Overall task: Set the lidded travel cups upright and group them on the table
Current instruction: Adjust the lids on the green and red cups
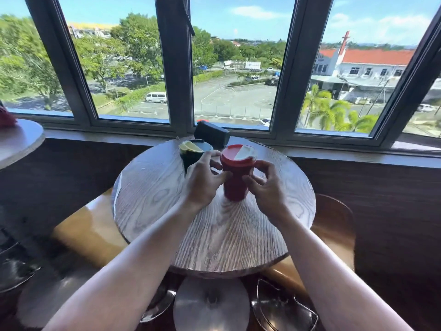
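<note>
A red travel cup (pixel 236 187) with a red lid and a white flap stands upright near the middle of the round wooden table (pixel 214 237). Behind it to the left, a dark green cup (pixel 191 161) with a grey lid and a yellow flap also stands upright, close to the red one. My left hand (pixel 202 182) holds the red cup's left side, thumb in front, with its fingers reaching between the two cups. On the cup's right side, my right hand (pixel 269 189) touches it with thumb and curled fingers.
A black box (pixel 212 134) sits on the window sill just behind the cups. Another round table (pixel 19 142) stands at far left. Wooden seats flank the table, one at right (pixel 334 223), and metal stool bases (pixel 210 304) lie below the near edge.
</note>
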Demonstrator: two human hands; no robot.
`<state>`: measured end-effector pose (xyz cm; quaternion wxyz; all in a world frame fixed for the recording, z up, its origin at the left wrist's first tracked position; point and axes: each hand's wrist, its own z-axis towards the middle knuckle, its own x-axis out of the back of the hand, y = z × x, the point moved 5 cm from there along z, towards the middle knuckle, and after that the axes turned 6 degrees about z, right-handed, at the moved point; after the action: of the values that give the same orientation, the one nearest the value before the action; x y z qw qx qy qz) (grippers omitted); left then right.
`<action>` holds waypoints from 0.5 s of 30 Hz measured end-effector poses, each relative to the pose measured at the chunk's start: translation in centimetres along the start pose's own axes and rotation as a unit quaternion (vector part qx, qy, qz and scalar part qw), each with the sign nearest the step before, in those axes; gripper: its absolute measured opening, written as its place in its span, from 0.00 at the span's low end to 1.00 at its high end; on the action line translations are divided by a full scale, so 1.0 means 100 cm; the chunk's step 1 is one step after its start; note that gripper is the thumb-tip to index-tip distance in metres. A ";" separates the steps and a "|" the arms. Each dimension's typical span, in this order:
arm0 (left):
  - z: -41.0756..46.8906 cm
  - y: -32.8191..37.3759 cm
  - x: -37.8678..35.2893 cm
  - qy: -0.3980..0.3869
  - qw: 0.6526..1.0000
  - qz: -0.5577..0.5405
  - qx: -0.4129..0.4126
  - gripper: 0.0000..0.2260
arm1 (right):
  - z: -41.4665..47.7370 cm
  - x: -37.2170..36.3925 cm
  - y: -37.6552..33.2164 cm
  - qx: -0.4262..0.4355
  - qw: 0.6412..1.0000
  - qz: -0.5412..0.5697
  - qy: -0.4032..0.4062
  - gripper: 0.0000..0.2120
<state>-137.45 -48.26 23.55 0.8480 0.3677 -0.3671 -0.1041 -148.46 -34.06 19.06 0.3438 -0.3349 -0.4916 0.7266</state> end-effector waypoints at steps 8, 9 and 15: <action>0.007 -0.008 -0.002 0.027 0.999 -0.006 0.017 0.15 | 0.015 -0.016 0.015 0.002 0.999 0.017 0.034 0.29; 0.006 -0.008 -0.001 0.029 0.999 0.000 0.016 0.16 | 0.017 -0.016 0.016 0.005 0.999 0.013 0.033 0.30; 0.002 -0.013 -0.001 0.026 0.999 0.015 0.010 0.18 | 0.019 -0.021 0.013 0.072 0.995 -0.062 0.030 0.31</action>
<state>-137.53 -49.28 22.71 0.8553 0.3727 -0.3514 -0.0780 -149.17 -37.12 18.67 0.4264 -0.2995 -0.4472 0.7269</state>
